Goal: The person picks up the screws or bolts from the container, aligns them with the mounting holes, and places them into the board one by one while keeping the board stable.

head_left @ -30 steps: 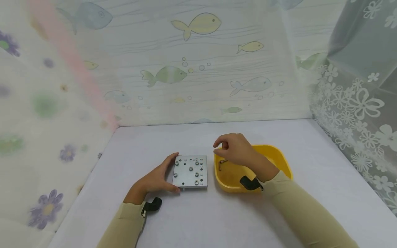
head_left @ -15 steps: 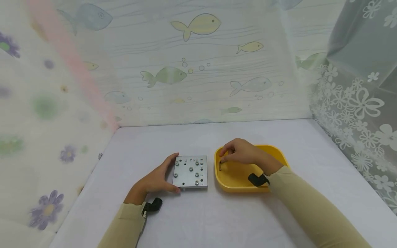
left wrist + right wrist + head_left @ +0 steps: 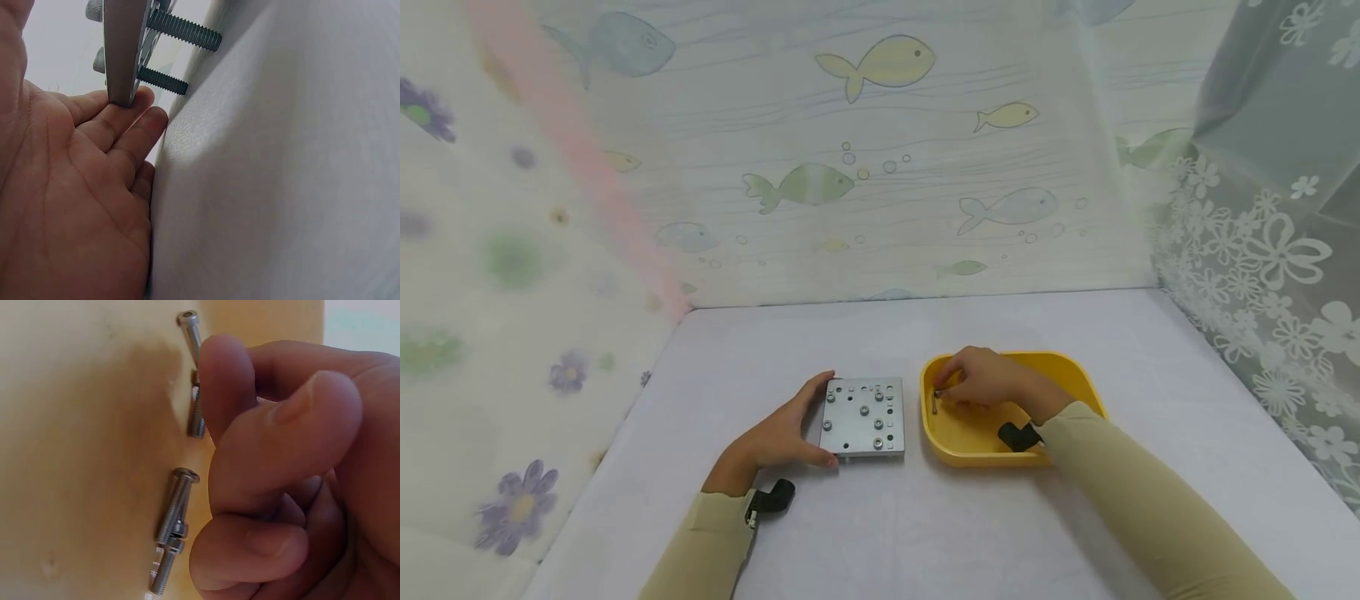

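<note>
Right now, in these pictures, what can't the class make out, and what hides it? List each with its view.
Head view: part of the inside of the yellow tray, covered by the right hand.
Right wrist view: whether the fingertips touch the bolt beside them; they hide part of it.
Left wrist view: the rest of the metal plate, cut off by the top edge.

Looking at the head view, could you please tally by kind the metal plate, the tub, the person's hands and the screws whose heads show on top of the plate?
Metal plate: 1
Yellow tub: 1
Hands, left hand and right hand: 2
Screws on the plate: 6
Total: 10
</note>
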The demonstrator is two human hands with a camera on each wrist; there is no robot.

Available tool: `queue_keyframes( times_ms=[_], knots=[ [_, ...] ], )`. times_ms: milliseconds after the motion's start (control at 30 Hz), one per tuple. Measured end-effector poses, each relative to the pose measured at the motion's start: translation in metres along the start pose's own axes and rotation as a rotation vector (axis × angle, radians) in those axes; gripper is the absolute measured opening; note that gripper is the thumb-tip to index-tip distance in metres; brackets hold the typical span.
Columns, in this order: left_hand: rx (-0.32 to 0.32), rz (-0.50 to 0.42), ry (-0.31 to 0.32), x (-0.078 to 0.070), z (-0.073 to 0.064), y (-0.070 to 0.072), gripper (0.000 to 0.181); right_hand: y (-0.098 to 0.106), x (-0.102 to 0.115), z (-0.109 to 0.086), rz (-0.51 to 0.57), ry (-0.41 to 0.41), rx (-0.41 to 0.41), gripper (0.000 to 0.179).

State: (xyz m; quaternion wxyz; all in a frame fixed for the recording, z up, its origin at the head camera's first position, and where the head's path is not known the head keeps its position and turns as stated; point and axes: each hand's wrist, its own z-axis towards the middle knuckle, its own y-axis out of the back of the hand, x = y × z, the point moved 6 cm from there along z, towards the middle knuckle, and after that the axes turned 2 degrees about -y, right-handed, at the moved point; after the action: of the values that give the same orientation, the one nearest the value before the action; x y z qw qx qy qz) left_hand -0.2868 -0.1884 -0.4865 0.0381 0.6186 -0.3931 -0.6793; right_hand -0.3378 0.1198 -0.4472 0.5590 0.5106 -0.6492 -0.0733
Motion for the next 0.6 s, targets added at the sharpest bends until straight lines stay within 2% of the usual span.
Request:
queue_keyframes(
  times_ms=[200,600],
  knots=[
    [0.0,0.001,0.012,-0.0022,-0.0015,-0.0001,0.139,-0.0036,-0.0016,0.0035,-0.061,0.002,-0.024,0.016],
    [0.001,-0.002,-0.006,0.0007,0.0,-0.0006,0.139,-0.0054,0.0026,0.0095,-0.184,0.018,-0.062,0.011]
  ],
)
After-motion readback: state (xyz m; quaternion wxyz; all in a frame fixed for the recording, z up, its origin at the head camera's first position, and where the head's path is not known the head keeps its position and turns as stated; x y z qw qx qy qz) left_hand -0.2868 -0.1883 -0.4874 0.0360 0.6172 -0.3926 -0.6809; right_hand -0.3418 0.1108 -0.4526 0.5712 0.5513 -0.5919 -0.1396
